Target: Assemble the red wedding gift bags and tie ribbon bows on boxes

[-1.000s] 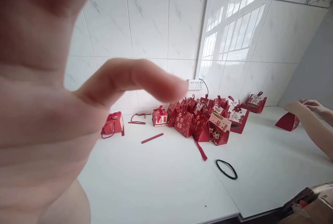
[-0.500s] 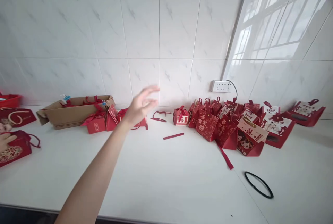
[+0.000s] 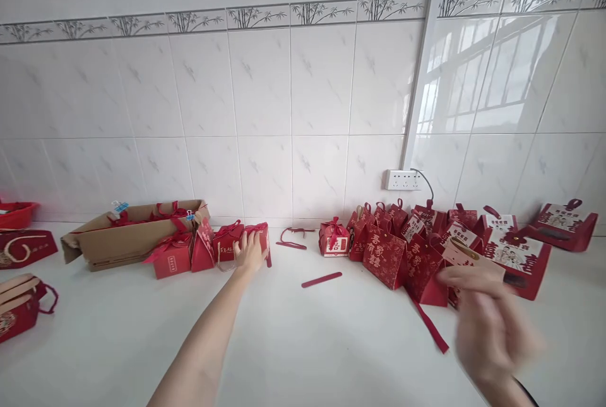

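Fingers of the left hand [image 3: 249, 259], one set, are bending over a ribboned red box [image 3: 263, 236] at the right end of a row of four; whether they are gripping or merely touching it, I cannot tell. Fingers of the right hand [image 3: 492, 325], one set, are blurring too much for me to tell their spread.

Tiled wall [image 3: 265, 91], one: rising behind everything.
White counter [image 3: 284, 344], one: bearing the goods.
Dark-red packages [image 3: 386, 257], at least twelve: crowding the right side, overlapping too much for an exact count; the right hand is blocking part of a pale-topped package [image 3: 473, 260].
Cardboard carton [image 3: 132, 246], one: sitting open behind the row's left end.
Far-left red boxes [image 3: 45, 244], two: the nearer is lying under another person's hand [image 3: 17, 292].
Red basket [image 3: 21, 216], one: showing only partly.
Power strip [image 3: 404, 180], one: sitting on the wall.
Bow-tied small box [image 3: 334, 241], one: standing just left of the packages.
Ribbon tail [image 3: 432, 328], one: trailing forward from the packages.
Loose red strips [image 3: 322, 279], two: lying between row and packages.
Blue clips [image 3: 122, 207], two: perching at the carton.
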Demonstrator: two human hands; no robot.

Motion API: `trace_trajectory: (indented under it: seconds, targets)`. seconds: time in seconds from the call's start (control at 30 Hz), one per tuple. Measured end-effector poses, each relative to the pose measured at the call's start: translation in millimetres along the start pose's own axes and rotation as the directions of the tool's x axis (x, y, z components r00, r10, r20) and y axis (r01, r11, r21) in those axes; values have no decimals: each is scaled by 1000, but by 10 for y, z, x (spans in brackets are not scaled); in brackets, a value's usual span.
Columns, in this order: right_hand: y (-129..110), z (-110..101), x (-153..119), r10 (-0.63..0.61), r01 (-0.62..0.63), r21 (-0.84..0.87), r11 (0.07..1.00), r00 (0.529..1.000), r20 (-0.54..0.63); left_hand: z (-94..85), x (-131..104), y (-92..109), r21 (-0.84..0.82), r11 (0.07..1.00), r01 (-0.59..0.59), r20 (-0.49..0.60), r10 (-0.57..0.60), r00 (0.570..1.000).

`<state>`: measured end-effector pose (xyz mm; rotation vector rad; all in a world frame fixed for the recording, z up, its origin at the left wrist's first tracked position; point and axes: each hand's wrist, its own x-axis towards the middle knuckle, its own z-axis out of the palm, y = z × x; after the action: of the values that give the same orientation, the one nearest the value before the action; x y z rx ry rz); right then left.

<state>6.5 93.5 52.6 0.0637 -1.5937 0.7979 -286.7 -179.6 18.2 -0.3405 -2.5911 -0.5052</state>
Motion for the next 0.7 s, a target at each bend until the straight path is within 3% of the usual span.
trace_trajectory:
  seconds: [0.13, 0.23, 0.33, 0.47, 0.53, 0.6, 0.63, 0.7]
  targets:
    - [211, 399, -341, 64, -83, 54, 995, 952, 298, 85, -44, -37, 1, 1000, 31, -76, -31, 997]
    - [356, 638, -621, 137, -175, 34, 984, 865, 483, 149, -90, 10, -33, 993, 116, -150, -119, 981]
    - [422, 691, -781, 190, -232, -10, 973, 770, 608, 198, -80, 82, -95, 980, 173, -197, -189, 962]
    - [424, 617, -797, 239, -268, -59, 962, 711, 662, 159, -42, 191, -189, 970, 152, -300, -204, 932]
    - [415, 600, -750, 289, -321, -75, 944, 696, 658, 95, -77, 281, -222, 973, 63, -351, -140, 926]
    - [415, 608, -686, 378, -430, -70, 900, 690, 618, 22, -193, 426, -293, 941, -170, -436, 26, 900]
    - [422, 616, -653, 431, -502, -47, 864, 688, 584, -12, -286, 521, -335, 885, -323, -492, 128, 861]
    - [453, 627, -592, 542, -648, 51, 760, 676, 499, -62, -532, 744, -399, 687, -607, -613, 293, 734]
